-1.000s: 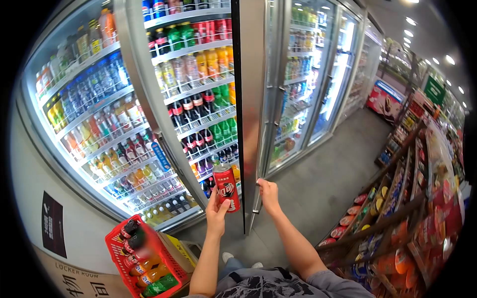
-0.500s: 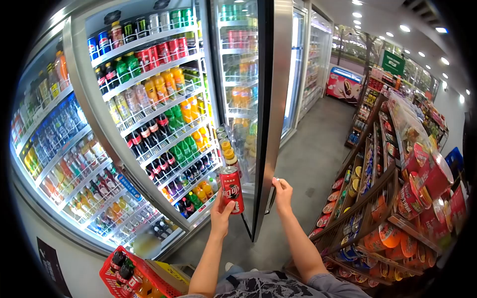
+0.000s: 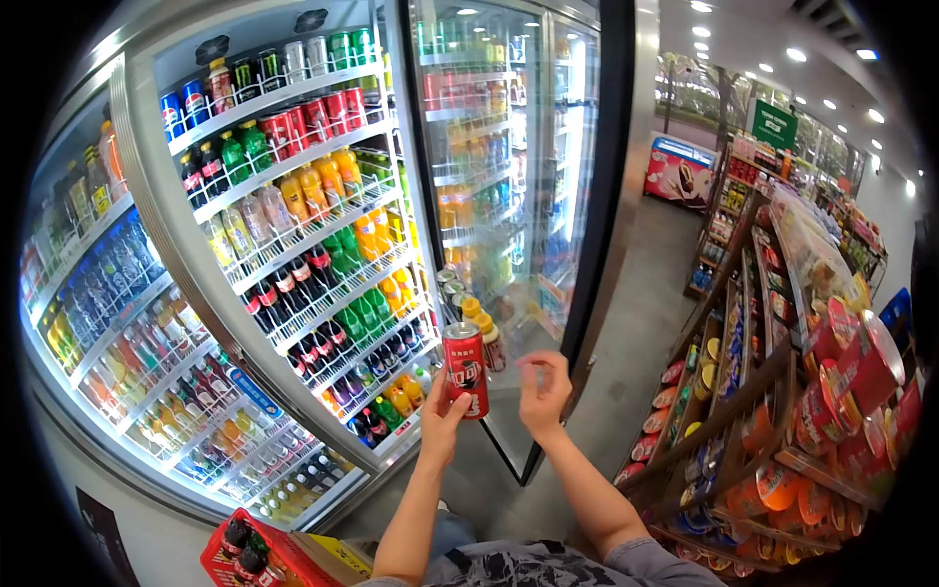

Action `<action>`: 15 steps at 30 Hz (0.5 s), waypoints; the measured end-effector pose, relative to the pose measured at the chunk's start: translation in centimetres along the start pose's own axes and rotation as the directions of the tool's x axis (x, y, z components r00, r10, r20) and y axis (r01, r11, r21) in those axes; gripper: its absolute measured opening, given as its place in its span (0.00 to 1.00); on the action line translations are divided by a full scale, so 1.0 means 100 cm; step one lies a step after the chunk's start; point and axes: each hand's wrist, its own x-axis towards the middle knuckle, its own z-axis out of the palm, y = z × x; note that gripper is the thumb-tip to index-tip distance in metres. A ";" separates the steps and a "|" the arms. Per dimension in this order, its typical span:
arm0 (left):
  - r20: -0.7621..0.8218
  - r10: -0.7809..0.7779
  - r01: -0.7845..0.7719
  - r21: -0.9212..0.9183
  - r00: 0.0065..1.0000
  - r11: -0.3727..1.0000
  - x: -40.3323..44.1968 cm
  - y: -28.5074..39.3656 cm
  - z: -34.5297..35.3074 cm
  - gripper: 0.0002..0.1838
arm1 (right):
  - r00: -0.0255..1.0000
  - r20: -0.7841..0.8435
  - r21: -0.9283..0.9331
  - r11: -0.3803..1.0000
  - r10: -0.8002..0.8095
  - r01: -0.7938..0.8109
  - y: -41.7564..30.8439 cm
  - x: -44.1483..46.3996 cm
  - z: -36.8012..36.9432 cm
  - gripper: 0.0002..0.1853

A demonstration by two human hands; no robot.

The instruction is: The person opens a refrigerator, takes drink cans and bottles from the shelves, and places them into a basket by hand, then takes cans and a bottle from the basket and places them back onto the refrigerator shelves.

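My left hand (image 3: 442,428) is wrapped around a tall red drink can (image 3: 465,372), held upright before the open cooler. Close to its right, my right hand (image 3: 544,393) is raised with fingers loosely curled and nothing seen in them; it is slightly blurred. Behind it stands the cooler's glass door (image 3: 518,235), swung wide open, its dark edge (image 3: 599,196) to the right of this hand. Just behind the can show yellow-capped bottles (image 3: 486,328); what they rest on is hidden. Red cans (image 3: 313,119) line an upper shelf of the cooler.
At the lower left, a red basket (image 3: 220,548) holds dark-capped bottles, beside a yellow box (image 3: 337,553). Another cooler (image 3: 108,323) stands left of the open one. Shelves of packaged food (image 3: 753,391) run along the right. A grey floor aisle (image 3: 655,264) leads to a chest freezer (image 3: 678,174).
My right hand has left the door's edge and moved left, close to the can. The door has swung further open to the right. The can stays in my left hand.
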 end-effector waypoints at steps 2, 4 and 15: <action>-0.029 0.006 -0.006 0.005 1.000 1.000 0.014 0.006 -0.009 0.38 | 0.987 0.090 0.071 0.988 0.132 -0.139 0.002 0.019 0.030 0.08; -0.044 0.021 -0.020 0.016 0.999 1.000 0.030 0.013 -0.023 0.38 | 0.969 0.166 0.119 0.972 0.183 -0.203 0.006 0.044 0.061 0.09; -0.141 0.202 -0.194 0.071 0.969 0.978 0.158 0.086 -0.117 0.37 | 0.685 0.678 0.112 0.884 0.267 -0.455 0.028 0.144 0.221 0.22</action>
